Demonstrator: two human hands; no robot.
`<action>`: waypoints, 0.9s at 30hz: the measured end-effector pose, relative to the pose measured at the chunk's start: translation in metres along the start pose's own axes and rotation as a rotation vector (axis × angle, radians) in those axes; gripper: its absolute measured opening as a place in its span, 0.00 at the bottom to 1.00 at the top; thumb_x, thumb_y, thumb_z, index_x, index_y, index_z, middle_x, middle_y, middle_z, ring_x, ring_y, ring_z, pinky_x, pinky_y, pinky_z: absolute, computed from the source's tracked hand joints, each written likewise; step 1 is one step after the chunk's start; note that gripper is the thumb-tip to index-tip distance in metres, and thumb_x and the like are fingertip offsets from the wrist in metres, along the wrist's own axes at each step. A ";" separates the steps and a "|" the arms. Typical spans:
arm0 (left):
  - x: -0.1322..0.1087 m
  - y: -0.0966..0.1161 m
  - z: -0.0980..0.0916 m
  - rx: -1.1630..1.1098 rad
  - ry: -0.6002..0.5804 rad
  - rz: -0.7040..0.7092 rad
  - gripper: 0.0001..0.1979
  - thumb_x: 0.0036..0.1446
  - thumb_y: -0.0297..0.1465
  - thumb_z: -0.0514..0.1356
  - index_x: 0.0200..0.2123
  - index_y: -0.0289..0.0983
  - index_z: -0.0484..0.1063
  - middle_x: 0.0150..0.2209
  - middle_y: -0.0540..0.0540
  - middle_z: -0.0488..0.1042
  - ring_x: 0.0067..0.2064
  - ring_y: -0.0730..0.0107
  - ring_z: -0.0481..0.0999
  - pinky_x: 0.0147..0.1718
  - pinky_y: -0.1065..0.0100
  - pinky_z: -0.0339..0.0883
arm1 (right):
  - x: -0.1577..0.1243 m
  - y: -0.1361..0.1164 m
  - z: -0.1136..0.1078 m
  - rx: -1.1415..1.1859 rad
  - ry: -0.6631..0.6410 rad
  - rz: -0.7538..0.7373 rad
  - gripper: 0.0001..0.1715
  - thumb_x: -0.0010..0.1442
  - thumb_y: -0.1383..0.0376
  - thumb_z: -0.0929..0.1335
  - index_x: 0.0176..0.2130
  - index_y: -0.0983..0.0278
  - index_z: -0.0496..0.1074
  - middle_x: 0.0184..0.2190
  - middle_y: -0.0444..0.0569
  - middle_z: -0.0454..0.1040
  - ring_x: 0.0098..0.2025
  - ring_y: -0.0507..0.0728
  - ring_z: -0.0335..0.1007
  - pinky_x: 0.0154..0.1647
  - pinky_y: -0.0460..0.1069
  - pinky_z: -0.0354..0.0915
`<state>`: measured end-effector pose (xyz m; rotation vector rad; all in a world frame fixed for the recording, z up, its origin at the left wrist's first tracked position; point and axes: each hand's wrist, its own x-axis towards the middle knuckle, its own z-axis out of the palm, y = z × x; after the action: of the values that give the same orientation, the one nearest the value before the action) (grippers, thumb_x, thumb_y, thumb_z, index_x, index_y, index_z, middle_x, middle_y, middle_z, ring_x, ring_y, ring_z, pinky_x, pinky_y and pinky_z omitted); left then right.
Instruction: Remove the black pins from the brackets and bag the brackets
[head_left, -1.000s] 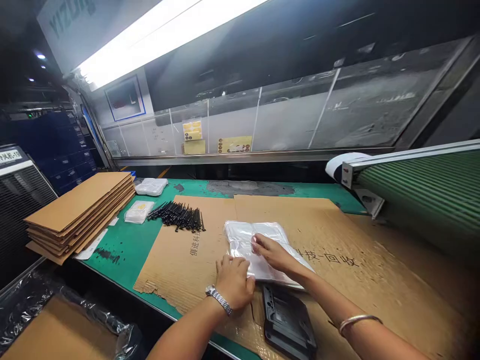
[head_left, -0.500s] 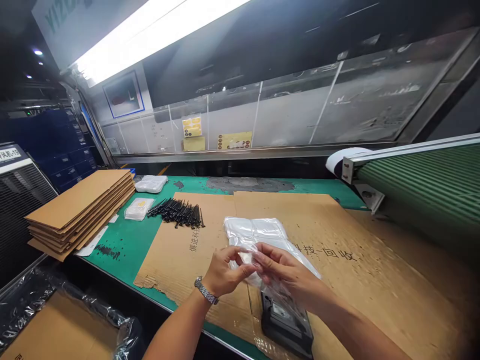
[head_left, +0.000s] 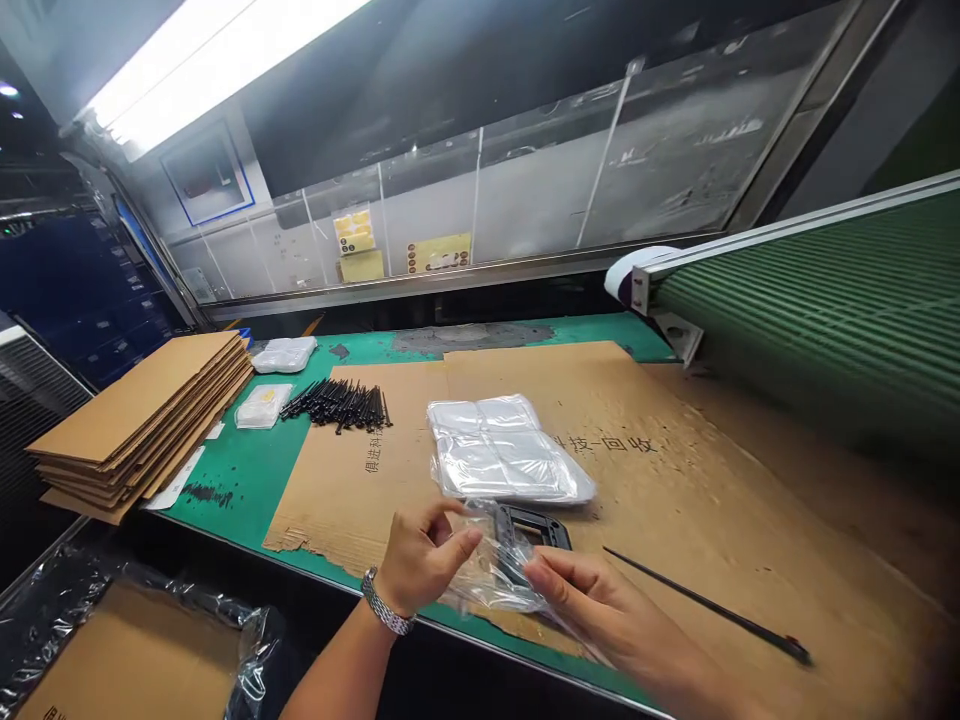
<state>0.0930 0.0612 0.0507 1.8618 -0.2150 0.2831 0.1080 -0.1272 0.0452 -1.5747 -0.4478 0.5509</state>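
Observation:
Both my hands pinch a thin clear plastic bag (head_left: 491,572) at the front of the cardboard. My left hand (head_left: 424,557) holds its left side, and my right hand (head_left: 592,605) holds its right side. A black plastic frame (head_left: 534,526) sits behind the bag, partly covered by it. Just beyond lies a stack of clear plastic bags (head_left: 502,450). A single long black cable tie (head_left: 705,605) lies on the cardboard sheet (head_left: 660,470) to the right of my right hand.
A bundle of black cable ties (head_left: 337,403) and small bagged parts (head_left: 262,405) lie on the green mat (head_left: 225,475), beside stacked cardboard sheets (head_left: 142,420). A green conveyor belt (head_left: 810,290) runs along the right. A bin (head_left: 135,650) lined with black plastic stands below the front edge.
My hands have drawn a clear bag away from the stack. The bag now partly covers the black frame, and a lone cable tie shows at right. The view has tilted.

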 end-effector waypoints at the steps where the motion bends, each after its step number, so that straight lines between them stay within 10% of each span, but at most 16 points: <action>1: -0.004 0.003 0.002 0.064 0.111 0.033 0.10 0.52 0.38 0.58 0.32 0.36 0.69 0.24 0.50 0.63 0.26 0.72 0.60 0.27 0.68 0.56 | -0.004 -0.002 0.002 -0.010 0.017 -0.021 0.32 0.52 0.39 0.64 0.22 0.64 0.59 0.18 0.40 0.53 0.21 0.49 0.46 0.20 0.45 0.48; 4: -0.020 0.013 0.010 0.164 0.308 0.114 0.08 0.55 0.35 0.55 0.33 0.37 0.69 0.31 0.45 0.67 0.35 0.66 0.64 0.36 0.65 0.59 | -0.013 -0.009 0.007 -0.106 0.096 -0.118 0.29 0.54 0.41 0.64 0.24 0.64 0.64 0.21 0.43 0.59 0.24 0.52 0.54 0.24 0.46 0.55; 9: -0.040 0.025 0.028 -0.159 -0.102 -0.079 0.17 0.49 0.45 0.62 0.30 0.36 0.69 0.26 0.47 0.69 0.30 0.69 0.65 0.31 0.68 0.59 | -0.020 -0.009 0.019 -0.394 0.178 -0.225 0.26 0.54 0.44 0.64 0.23 0.63 0.66 0.20 0.46 0.66 0.22 0.54 0.59 0.23 0.47 0.57; 17: -0.036 0.008 0.038 -1.112 0.302 -0.567 0.23 0.34 0.40 0.69 0.23 0.37 0.57 0.21 0.55 0.59 0.23 0.79 0.59 0.25 0.73 0.56 | -0.019 -0.002 0.014 -0.045 0.462 -0.117 0.32 0.47 0.40 0.68 0.19 0.62 0.55 0.15 0.41 0.58 0.19 0.51 0.53 0.20 0.45 0.55; 24: -0.044 -0.013 0.047 -0.572 0.346 -0.411 0.20 0.46 0.35 0.61 0.41 0.39 0.58 0.20 0.58 0.54 0.20 0.78 0.53 0.20 0.74 0.51 | -0.013 0.016 0.028 -0.081 0.588 -0.215 0.21 0.58 0.45 0.63 0.34 0.61 0.65 0.18 0.44 0.66 0.20 0.54 0.63 0.19 0.46 0.59; 27: -0.049 -0.023 0.047 -0.256 0.461 -0.298 0.22 0.52 0.32 0.56 0.51 0.38 0.56 0.31 0.49 0.65 0.28 0.72 0.66 0.29 0.69 0.62 | -0.014 0.022 0.039 -0.274 0.483 -0.360 0.14 0.58 0.54 0.66 0.34 0.60 0.74 0.25 0.48 0.73 0.26 0.58 0.69 0.28 0.49 0.63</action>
<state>0.0569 0.0238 0.0015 1.5027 0.3267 0.4455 0.0724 -0.1058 0.0228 -1.7667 -0.4332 -0.1764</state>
